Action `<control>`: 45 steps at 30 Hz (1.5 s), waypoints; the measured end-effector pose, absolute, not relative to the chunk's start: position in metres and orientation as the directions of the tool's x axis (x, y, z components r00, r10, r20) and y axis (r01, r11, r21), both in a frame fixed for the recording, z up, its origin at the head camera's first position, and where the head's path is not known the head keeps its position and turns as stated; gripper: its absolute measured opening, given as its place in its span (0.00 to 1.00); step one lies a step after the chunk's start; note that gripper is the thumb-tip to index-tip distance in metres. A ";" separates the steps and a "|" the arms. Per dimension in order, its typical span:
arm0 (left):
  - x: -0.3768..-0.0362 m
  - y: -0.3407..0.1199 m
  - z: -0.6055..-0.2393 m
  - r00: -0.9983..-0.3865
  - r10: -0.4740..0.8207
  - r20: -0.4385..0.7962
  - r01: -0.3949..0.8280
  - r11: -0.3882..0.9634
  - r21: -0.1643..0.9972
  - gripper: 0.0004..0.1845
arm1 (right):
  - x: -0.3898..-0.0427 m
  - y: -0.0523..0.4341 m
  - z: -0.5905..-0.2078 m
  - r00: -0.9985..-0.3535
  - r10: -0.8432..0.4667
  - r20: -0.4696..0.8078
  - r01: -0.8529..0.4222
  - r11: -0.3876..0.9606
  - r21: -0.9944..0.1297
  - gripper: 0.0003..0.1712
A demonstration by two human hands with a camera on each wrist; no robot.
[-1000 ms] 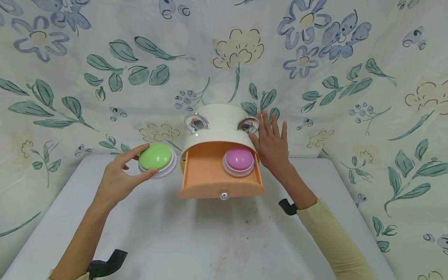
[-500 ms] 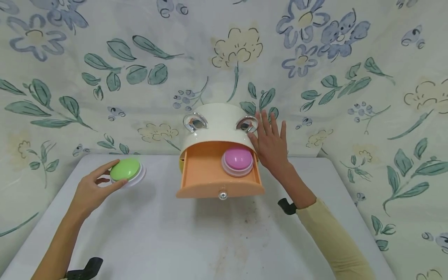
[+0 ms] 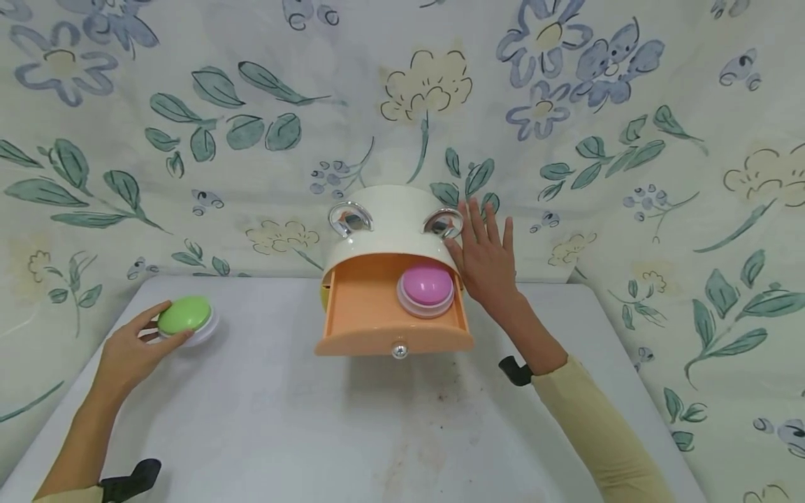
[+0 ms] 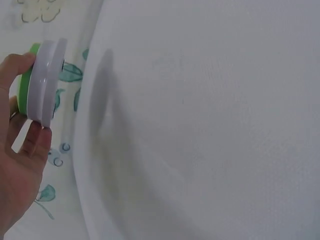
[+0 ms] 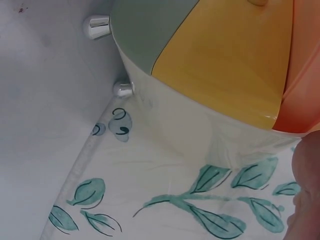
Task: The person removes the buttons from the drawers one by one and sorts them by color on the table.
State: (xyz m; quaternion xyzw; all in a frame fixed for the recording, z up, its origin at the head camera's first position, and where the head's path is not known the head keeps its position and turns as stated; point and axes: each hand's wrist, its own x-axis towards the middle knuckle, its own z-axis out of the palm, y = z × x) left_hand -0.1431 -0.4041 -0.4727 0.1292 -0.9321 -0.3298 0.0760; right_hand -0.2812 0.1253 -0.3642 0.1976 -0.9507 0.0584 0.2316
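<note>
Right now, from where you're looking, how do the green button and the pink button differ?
The green button has a bright green top, while the pink button has a purplish-pink one. The green button is held above the table, between the fingers and thumb of the left hand; the pink button sits inside the open orange drawer, touched by no hand. Both have a round, domed top on a wider, paler base.

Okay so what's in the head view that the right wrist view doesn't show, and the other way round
Only the head view: the left hand holding the green-topped disc, and the pink-topped disc inside the pulled-out orange drawer.

Only the right wrist view: the grey-green panel and two silver feet.

Both: part of that drawer, the white cabinet, the right hand and the floral backdrop.
</note>
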 end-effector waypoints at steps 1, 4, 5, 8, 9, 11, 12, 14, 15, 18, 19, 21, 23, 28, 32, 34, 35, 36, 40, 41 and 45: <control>-0.142 -0.405 -0.473 -0.954 -0.296 0.051 -0.195 0.739 0.645 0.44 | -0.281 0.126 -0.364 -0.815 -0.348 0.464 -0.403 0.915 -0.021 0.39; -0.140 -0.406 -0.474 -0.946 -0.322 0.042 -0.220 0.730 0.647 0.42 | -0.281 0.126 -0.365 -0.816 -0.345 0.464 -0.401 0.916 -0.024 0.39; -0.139 -0.407 -0.475 -0.943 -0.332 0.036 -0.231 0.726 0.648 0.42 | -0.281 0.126 -0.365 -0.816 -0.345 0.464 -0.400 0.916 -0.024 0.39; -0.136 -0.411 -0.479 -0.932 -0.363 0.013 -0.268 0.712 0.649 0.42 | -0.281 0.126 -0.365 -0.817 -0.346 0.461 -0.401 0.916 -0.023 0.39; -0.135 -0.412 -0.480 -0.928 -0.372 0.004 -0.279 0.705 0.652 0.43 | -0.280 0.125 -0.365 -0.817 -0.347 0.460 -0.402 0.916 -0.024 0.39; -0.134 -0.416 -0.483 -0.920 -0.391 -0.014 -0.305 0.694 0.652 0.44 | -0.281 0.125 -0.366 -0.820 -0.348 0.455 -0.401 0.916 -0.024 0.39; -0.134 -0.419 -0.485 -0.917 -0.399 -0.020 -0.316 0.692 0.649 0.44 | -0.281 0.125 -0.366 -0.821 -0.347 0.454 -0.402 0.915 -0.027 0.39; -0.134 -0.423 -0.487 -0.911 -0.411 -0.031 -0.332 0.690 0.643 0.45 | -0.281 0.125 -0.366 -0.824 -0.346 0.449 -0.400 0.916 -0.029 0.39; -0.134 -0.425 -0.488 -0.909 -0.414 -0.037 -0.340 0.690 0.639 0.45 | -0.280 0.124 -0.365 -0.826 -0.344 0.446 -0.400 0.916 -0.035 0.39; -0.134 -0.429 -0.490 -0.907 -0.417 -0.049 -0.352 0.693 0.629 0.45 | -0.281 0.123 -0.365 -0.830 -0.344 0.440 -0.402 0.915 -0.043 0.39; -0.134 -0.430 -0.490 -0.907 -0.418 -0.053 -0.356 0.692 0.628 0.45 | -0.281 0.123 -0.365 -0.829 -0.346 0.440 -0.402 0.915 -0.039 0.39; -0.133 -0.430 -0.491 -0.906 -0.419 -0.055 -0.359 0.694 0.624 0.45 | -0.281 0.122 -0.365 -0.827 -0.348 0.442 -0.403 0.915 -0.032 0.39; -0.134 -0.430 -0.491 -0.905 -0.421 -0.056 -0.362 0.695 0.621 0.45 | -0.281 0.122 -0.365 -0.824 -0.351 0.445 -0.402 0.915 -0.024 0.39; -0.137 -0.431 -0.490 -0.902 -0.424 -0.081 -0.376 0.680 0.629 0.46 | -0.281 0.123 -0.364 -0.820 -0.347 0.455 -0.403 0.915 -0.029 0.39; -0.139 -0.432 -0.489 -0.907 -0.409 -0.100 -0.376 0.681 0.629 0.46 | -0.281 0.124 -0.363 -0.820 -0.344 0.457 -0.402 0.915 -0.032 0.39; -0.140 -0.431 -0.487 -0.912 -0.401 -0.083 -0.361 0.691 0.627 0.47 | -0.281 0.124 -0.363 -0.822 -0.341 0.457 -0.397 0.918 -0.029 0.39; -0.141 -0.430 -0.484 -0.914 -0.400 -0.070 -0.352 0.695 0.627 0.47 | -0.281 0.124 -0.363 -0.824 -0.339 0.454 -0.394 0.918 -0.030 0.39; -0.142 -0.428 -0.483 -0.915 -0.402 -0.045 -0.340 0.705 0.623 0.47 | -0.281 0.125 -0.363 -0.825 -0.338 0.452 -0.392 0.920 -0.028 0.39; -0.143 -0.409 -0.465 -0.924 -0.376 0.067 -0.246 0.720 0.649 0.45 | -0.281 0.126 -0.362 -0.830 -0.337 0.445 -0.390 0.920 -0.029 0.39; -0.144 -0.403 -0.459 -0.927 -0.361 0.098 -0.214 0.726 0.654 0.44 | -0.281 0.125 -0.362 -0.829 -0.338 0.446 -0.390 0.920 -0.029 0.39; -0.147 -0.369 -0.430 -0.940 -0.278 0.196 -0.084 0.747 0.659 0.39 | -0.281 0.124 -0.363 -0.826 -0.338 0.450 -0.388 0.922 -0.020 0.39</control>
